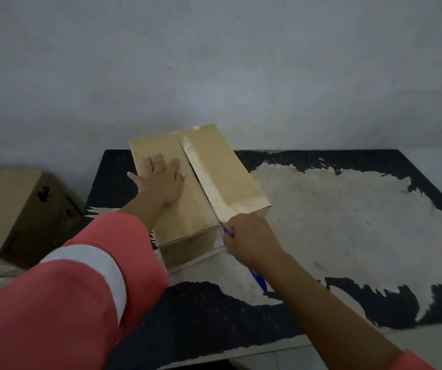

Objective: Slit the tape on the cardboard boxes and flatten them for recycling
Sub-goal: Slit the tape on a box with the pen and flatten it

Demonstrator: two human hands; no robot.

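The cardboard box (227,169) sat closed on the left part of the table (235,316), its long axis running away from the person and leaning a little to the left at the far end. One short end faced the person. The seam between the two top flaps ran along that same axis, and a pale strip of tape (206,177) lay along it, mostly on the right flap.

The left hand (161,180) lay flat on the left flap, fingers straight and spread, pressing down, with the little finger over the box's left edge. The right hand (249,241) was at the near end of the seam, fingers curled tightly around a blue cutter (257,280). Its tip met the seam at the box's near top edge, and its handle pointed back towards the person, sticking out below the fist.

The table was black, with a large worn whitish patch to the right of the box. A pink sleeve (81,276) with a white band covered the left arm. A second box (19,209) stood tilted off the table's left side, well apart from the first. A grey wall (214,62) rose behind.
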